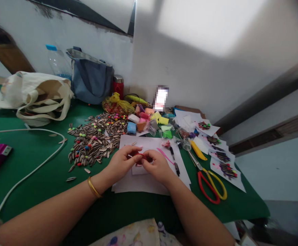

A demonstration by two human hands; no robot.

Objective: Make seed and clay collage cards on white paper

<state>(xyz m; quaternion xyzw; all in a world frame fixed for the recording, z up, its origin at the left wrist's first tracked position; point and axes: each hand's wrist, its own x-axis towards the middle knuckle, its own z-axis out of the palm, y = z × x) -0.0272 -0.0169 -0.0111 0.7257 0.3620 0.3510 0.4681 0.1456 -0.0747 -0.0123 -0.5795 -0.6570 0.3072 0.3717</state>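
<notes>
Both my hands meet over the stacked white paper (123, 186). My left hand (123, 162) and my right hand (157, 165) pinch a small red strip (141, 156) between thumbs and fingers; it looks like soft clay, but the fingers partly cover it. A smaller white sheet (138, 171) lies under the hands. To the right of my right hand are a pink strip (165, 155) and a black pen (176, 169). Left of the paper spreads a pile of striped sunflower seeds (97, 136) mixed with small coloured beads or balls.
Scissors (205, 174) with red and yellow handles and a yellow cutter (198, 150) lie right. Farther right are cards bearing seed designs (227, 169). Coloured clay packets (131, 128), a blue bag (91, 80) and a lit phone (161, 97) stand behind. A white cable (33, 167) crosses the left.
</notes>
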